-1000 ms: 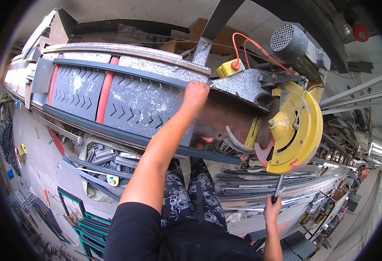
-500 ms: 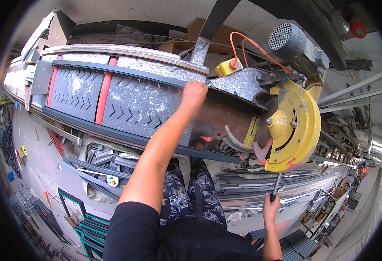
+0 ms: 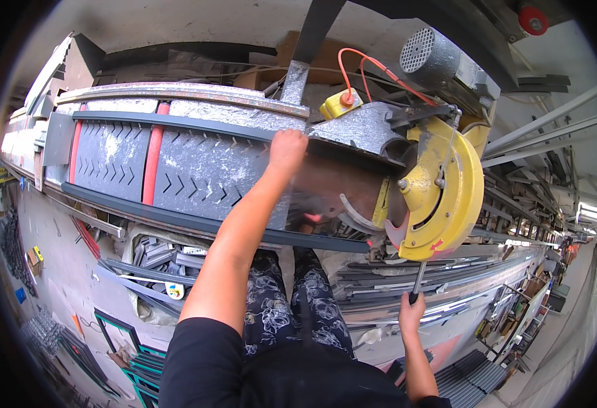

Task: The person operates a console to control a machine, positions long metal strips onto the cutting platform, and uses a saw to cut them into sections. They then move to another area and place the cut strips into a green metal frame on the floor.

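My left hand (image 3: 287, 151) is closed over a long dark grey profile bar (image 3: 196, 124) near its right end, at the far side of the machine table. Below it, at the table's near side, a second dark bar (image 3: 244, 232) lies roughly lengthwise. With fingers wrapped around it, my right hand (image 3: 412, 314) holds the black-ended lever handle (image 3: 417, 285) of a cut-off saw. The handle comes out from under the saw's yellow blade guard (image 3: 465, 197). Inside the guard the blade is mostly hidden.
A grey motor (image 3: 429, 51) with an orange cable sits behind the saw. Red strips (image 3: 154, 153) cross the slotted grey table (image 3: 196, 170). Grey offcuts fill a sack (image 3: 155, 255) below the table, and long profiles (image 3: 414, 272) are stacked at the right. Green-edged frames (image 3: 150, 370) lie lower left.
The whole view has shifted slightly, so the machine and both hands appear a little further left. Both hands keep their holds on the bar and the handle.
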`<control>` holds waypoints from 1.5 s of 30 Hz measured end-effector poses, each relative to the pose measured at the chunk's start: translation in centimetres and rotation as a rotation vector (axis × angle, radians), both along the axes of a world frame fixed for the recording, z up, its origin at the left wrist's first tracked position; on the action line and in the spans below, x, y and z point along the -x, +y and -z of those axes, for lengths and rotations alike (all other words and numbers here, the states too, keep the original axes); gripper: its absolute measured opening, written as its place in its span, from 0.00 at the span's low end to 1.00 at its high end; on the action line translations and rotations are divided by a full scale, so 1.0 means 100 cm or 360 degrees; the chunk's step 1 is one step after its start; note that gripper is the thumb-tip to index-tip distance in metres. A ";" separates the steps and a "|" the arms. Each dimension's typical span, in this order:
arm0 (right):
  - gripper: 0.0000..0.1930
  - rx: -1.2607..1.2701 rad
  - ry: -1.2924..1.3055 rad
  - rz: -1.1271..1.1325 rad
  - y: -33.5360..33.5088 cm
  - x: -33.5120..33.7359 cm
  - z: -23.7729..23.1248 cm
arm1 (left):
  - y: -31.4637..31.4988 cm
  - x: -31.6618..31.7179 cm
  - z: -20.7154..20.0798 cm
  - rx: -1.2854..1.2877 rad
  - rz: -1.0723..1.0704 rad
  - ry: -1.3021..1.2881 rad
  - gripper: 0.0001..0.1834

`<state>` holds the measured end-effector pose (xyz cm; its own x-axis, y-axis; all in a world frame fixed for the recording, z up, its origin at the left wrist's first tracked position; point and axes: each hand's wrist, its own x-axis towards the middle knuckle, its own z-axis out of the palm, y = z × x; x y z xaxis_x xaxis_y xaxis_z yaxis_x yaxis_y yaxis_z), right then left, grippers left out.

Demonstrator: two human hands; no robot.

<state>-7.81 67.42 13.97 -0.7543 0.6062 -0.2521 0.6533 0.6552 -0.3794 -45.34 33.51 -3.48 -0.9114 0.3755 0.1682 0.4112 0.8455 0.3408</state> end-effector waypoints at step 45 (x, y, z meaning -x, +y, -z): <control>0.14 0.1474 -0.0974 -0.1493 -0.295 0.094 0.076 | 0.141 -0.408 -0.124 -0.0288 0.0299 -0.0186 0.14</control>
